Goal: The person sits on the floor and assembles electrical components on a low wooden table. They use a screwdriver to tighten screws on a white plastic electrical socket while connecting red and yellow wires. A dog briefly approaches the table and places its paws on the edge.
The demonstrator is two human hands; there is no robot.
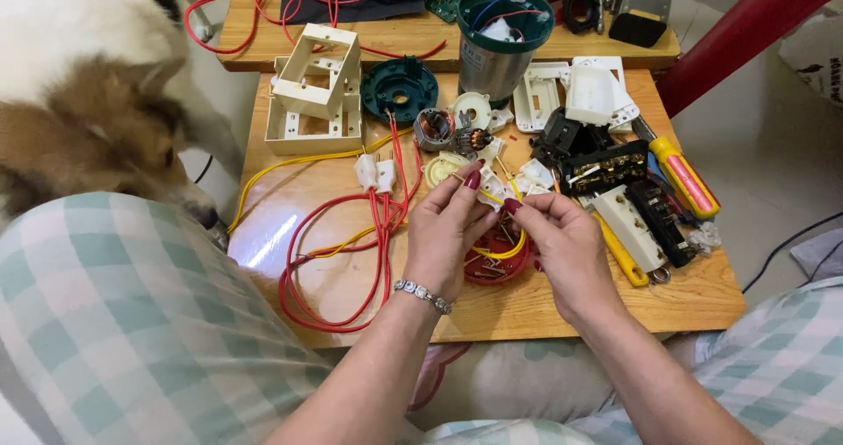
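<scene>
Yellow wire [493, 198]: thin, insulated, stretched nearly level between the fingertips of left hand [448, 230] and right hand [562, 243], both pinched on it. Beyond the right hand's pinch it curved downward in a loop over the red round lid [496, 265], which lay flat on the wooden table [544, 309], holding small screws.

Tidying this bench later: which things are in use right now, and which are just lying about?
In use: left hand, right hand, yellow wire pinched between them, red dish of screws underneath.

Lying about: red wire loop, screwdriver, steel canister, white frames, dog.
</scene>
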